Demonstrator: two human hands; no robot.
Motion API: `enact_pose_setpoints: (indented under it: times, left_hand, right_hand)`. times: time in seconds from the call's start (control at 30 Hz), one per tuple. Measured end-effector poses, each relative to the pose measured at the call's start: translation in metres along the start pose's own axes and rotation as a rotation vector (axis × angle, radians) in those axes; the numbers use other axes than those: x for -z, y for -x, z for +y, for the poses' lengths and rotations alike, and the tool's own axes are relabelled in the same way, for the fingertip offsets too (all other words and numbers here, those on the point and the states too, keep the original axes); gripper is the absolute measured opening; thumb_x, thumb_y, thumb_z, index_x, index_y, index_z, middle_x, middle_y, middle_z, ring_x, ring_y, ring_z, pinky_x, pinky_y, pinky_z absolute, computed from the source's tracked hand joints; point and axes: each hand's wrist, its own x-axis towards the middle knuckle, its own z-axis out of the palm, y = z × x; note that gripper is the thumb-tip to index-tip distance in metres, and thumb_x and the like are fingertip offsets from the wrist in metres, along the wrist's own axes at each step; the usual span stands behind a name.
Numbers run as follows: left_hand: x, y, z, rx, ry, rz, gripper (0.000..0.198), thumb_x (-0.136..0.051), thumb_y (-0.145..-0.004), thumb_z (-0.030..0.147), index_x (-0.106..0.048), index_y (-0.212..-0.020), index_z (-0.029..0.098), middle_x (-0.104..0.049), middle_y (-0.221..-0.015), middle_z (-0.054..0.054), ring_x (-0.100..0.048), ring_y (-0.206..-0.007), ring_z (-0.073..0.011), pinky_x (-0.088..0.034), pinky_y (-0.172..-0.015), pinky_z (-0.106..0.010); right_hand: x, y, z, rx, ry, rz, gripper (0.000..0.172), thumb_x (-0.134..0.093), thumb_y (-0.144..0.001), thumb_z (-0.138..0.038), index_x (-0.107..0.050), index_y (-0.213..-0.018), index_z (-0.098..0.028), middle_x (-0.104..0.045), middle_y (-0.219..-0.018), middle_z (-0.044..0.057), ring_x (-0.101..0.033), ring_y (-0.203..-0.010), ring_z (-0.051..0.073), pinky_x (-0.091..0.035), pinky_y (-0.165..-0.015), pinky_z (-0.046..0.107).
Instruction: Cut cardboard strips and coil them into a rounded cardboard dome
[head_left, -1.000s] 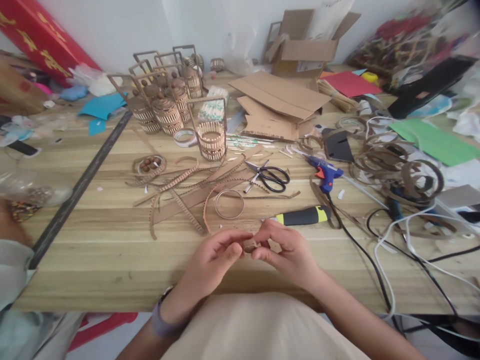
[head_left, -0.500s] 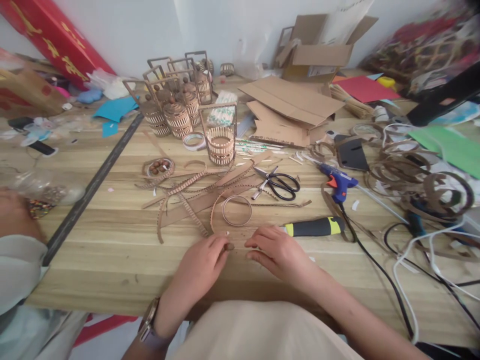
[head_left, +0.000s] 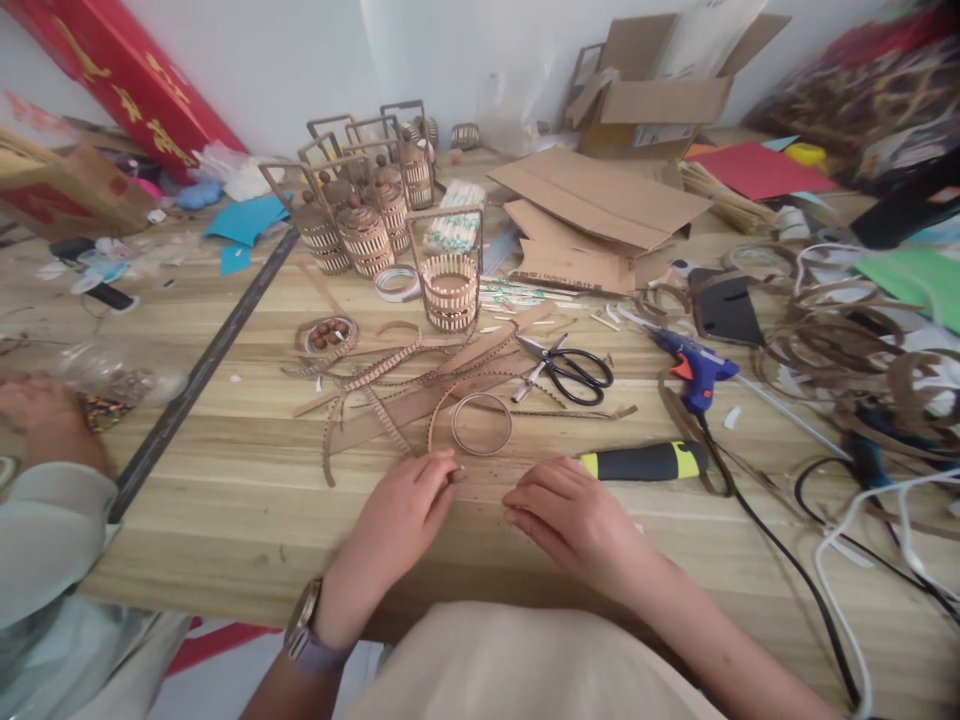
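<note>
In the head view, I see the left hand (head_left: 401, 520) pinching a tiny piece (head_left: 460, 472) at its fingertips, toward one o'clock. The right hand (head_left: 581, 515) has its fingers curled in; whether they grip anything, I can't tell. A thin ring (head_left: 484, 452) lies at twelve. The piece seems light, stiffish, easily dropped: best held by its edges.

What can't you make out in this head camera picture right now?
Head view: the small thing at the left hand, mostly covered by that hand and too small to identify.
Head view: the left end of the yellow-and-black tool, hidden behind the right hand.
Head view: the rest of the green sheet, cut off by the right edge.
</note>
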Motion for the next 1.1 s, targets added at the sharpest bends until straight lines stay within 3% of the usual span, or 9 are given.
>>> enact_pose_setpoints:
  times: [0.3, 0.53, 0.63, 0.7, 0.8, 0.9, 0.97, 1.03, 1.1]
  left_hand:
    - [-0.005, -0.007, -0.006, -0.016, -0.255, -0.105, 0.014, -0.052, -0.094, 0.016, -0.065, -0.096, 0.019, -0.073, -0.085, -0.009, -0.066, -0.078, -0.0276, -0.05, -0.069, -0.038]
    - [0.008, 0.001, 0.001, -0.088, -0.22, -0.012, 0.016, -0.049, -0.096, 0.015, -0.061, -0.106, 0.018, -0.074, -0.092, -0.008, -0.069, -0.082, -0.0235, -0.053, -0.073, -0.034]
    - [0.02, 0.009, 0.018, -0.134, 0.013, 0.152, 0.017, -0.056, -0.093, 0.014, -0.06, -0.108, 0.021, -0.073, -0.09, -0.003, -0.068, -0.08, -0.0174, -0.052, -0.075, -0.027]
    - [0.025, 0.014, 0.033, -0.123, 0.245, 0.166, 0.017, -0.059, -0.093, 0.015, -0.061, -0.106, 0.025, -0.071, -0.088, -0.001, -0.067, -0.08, -0.0152, -0.052, -0.073, -0.024]
    - [0.023, 0.019, 0.052, -0.158, 0.773, 0.046, 0.01, -0.057, -0.097, 0.027, -0.062, -0.105, 0.025, -0.068, -0.083, 0.0, -0.065, -0.074, -0.015, -0.052, -0.067, -0.025]
    - [0.017, 0.024, 0.059, -0.183, 1.129, -0.064, 0.011, -0.055, -0.099, 0.031, -0.063, -0.104, 0.025, -0.071, -0.082, -0.002, -0.066, -0.072, -0.0161, -0.054, -0.067, -0.028]
    - [0.015, 0.028, 0.059, -0.141, 1.255, -0.083, 0.011, -0.053, -0.1, 0.025, -0.063, -0.105, 0.027, -0.073, -0.084, -0.002, -0.066, -0.071, -0.0171, -0.054, -0.067, -0.031]
    - [0.016, 0.032, 0.057, -0.106, 1.335, -0.081, 0.011, -0.055, -0.099, 0.023, -0.062, -0.105, 0.029, -0.074, -0.083, -0.001, -0.063, -0.067, -0.0158, -0.052, -0.064, -0.029]
    - [0.019, 0.033, 0.056, -0.078, 1.346, -0.053, 0.006, -0.058, -0.098, 0.025, -0.063, -0.1, 0.028, -0.074, -0.079, 0.0, -0.058, -0.065, -0.0143, -0.05, -0.063, -0.026]
  right_hand:
    - [-0.001, 0.001, -0.004, 0.059, 0.001, -0.008, 0.025, -0.047, -0.102, -0.021, -0.066, -0.085, -0.018, -0.065, -0.074, 0.002, -0.057, -0.068, 0.014, -0.041, -0.07, 0.029]
    - [0.005, -0.001, -0.008, 0.086, 0.039, 0.098, 0.018, -0.05, -0.1, -0.017, -0.065, -0.091, -0.017, -0.068, -0.078, 0.003, -0.059, -0.071, 0.015, -0.044, -0.069, 0.029]
    - [0.012, -0.004, -0.013, 0.11, 0.125, 0.251, 0.012, -0.055, -0.097, -0.014, -0.063, -0.105, -0.016, -0.071, -0.092, 0.007, -0.062, -0.082, 0.017, -0.048, -0.072, 0.031]
    - [0.018, -0.007, -0.019, 0.162, 0.17, 0.314, 0.017, -0.055, -0.097, -0.016, -0.062, -0.113, -0.015, -0.072, -0.103, 0.011, -0.063, -0.098, 0.021, -0.05, -0.083, 0.035]
    - [0.028, -0.014, -0.03, 0.257, 0.178, 0.29, 0.029, -0.048, -0.103, -0.03, -0.058, -0.123, -0.012, -0.072, -0.114, 0.013, -0.057, -0.122, 0.023, -0.044, -0.104, 0.041]
    - [0.03, -0.021, -0.037, 0.297, 0.09, 0.211, 0.04, -0.032, -0.108, -0.035, -0.056, -0.126, -0.009, -0.073, -0.114, 0.012, -0.06, -0.12, 0.021, -0.039, -0.11, 0.041]
    - [0.029, -0.024, -0.04, 0.308, 0.006, 0.186, 0.043, -0.028, -0.108, -0.036, -0.054, -0.126, -0.006, -0.075, -0.104, 0.011, -0.067, -0.101, 0.018, -0.046, -0.102, 0.039]
    - [0.028, -0.023, -0.042, 0.321, -0.044, 0.18, 0.042, -0.034, -0.107, -0.037, -0.054, -0.125, -0.005, -0.074, -0.088, 0.007, -0.066, -0.08, 0.016, -0.053, -0.082, 0.033]
    - [0.031, -0.021, -0.045, 0.307, -0.03, 0.18, 0.04, -0.04, -0.105, -0.038, -0.055, -0.124, -0.006, -0.07, -0.076, 0.004, -0.06, -0.066, 0.015, -0.05, -0.063, 0.029]
